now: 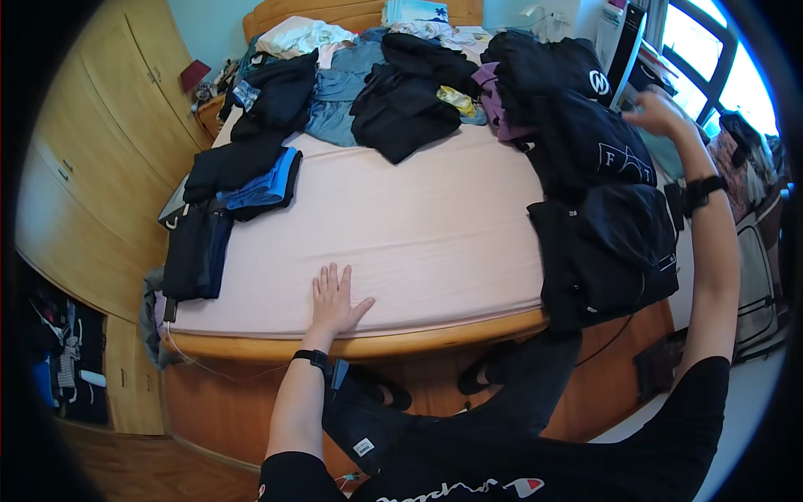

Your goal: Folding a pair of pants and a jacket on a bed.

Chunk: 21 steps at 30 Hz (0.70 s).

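Note:
My left hand (335, 301) lies flat on the pale pink bed sheet (376, 201), near the bed's front edge, fingers spread and holding nothing. Raised at the right, my right hand (659, 115) is beside a stack of dark clothes, its fingers loosely apart with nothing visible in them. Nearest to it are a black garment with a white print (598, 138) and another black top with a round white logo (552, 71). A folded black jacket (615, 247) sits closer to me, at the bed's right corner.
Folded dark trousers (197, 255) and a blue garment (263, 182) line the bed's left side. Grey-blue clothes (333, 100), a black garment (401, 113) and a purple one (493, 96) lie farther back. Wooden wardrobes (92, 159) stand left; a folded metal-framed item (757, 268) is right.

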Each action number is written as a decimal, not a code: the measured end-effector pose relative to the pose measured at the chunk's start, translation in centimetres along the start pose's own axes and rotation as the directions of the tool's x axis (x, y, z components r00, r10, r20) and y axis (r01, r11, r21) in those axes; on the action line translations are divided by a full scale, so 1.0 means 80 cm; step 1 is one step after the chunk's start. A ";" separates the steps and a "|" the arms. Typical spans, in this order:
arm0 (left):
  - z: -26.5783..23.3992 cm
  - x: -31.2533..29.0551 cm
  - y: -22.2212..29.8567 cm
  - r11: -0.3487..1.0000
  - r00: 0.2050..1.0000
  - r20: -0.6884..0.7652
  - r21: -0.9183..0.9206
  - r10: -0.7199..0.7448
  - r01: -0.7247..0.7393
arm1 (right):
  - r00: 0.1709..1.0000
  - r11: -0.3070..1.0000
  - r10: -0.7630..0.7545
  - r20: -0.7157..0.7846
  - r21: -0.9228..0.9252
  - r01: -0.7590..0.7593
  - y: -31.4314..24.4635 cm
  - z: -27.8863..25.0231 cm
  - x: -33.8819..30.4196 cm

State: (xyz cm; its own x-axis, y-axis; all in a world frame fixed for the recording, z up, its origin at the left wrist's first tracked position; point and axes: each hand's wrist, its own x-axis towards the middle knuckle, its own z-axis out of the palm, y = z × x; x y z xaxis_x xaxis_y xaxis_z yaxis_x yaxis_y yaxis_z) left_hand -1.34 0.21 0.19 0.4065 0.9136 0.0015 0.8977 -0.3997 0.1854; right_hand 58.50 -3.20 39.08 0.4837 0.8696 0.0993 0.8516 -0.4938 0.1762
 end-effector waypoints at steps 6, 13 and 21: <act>0.012 0.022 0.000 0.999 0.995 -0.101 -0.050 -0.019 0.014 | 0.907 0.934 -0.356 -0.223 -0.066 0.351 -0.211 0.015 0.100; 0.031 0.036 0.002 0.996 0.981 -0.193 -0.094 -0.030 0.012 | 0.917 0.828 -0.381 0.116 0.484 0.283 -0.431 0.236 0.173; 0.050 0.038 -0.013 0.992 0.994 -0.086 -0.107 -0.073 0.063 | 0.874 -0.282 0.102 0.474 0.857 -0.432 -0.588 0.404 0.177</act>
State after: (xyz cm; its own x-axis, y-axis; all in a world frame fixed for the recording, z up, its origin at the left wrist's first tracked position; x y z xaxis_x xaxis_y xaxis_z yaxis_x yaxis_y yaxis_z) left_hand -0.39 3.08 -3.90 0.3241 0.9433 0.0720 0.8983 -0.3307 0.2893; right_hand 31.82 32.31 0.57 0.6056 0.7098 -0.3597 -0.2755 -0.2370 -0.9316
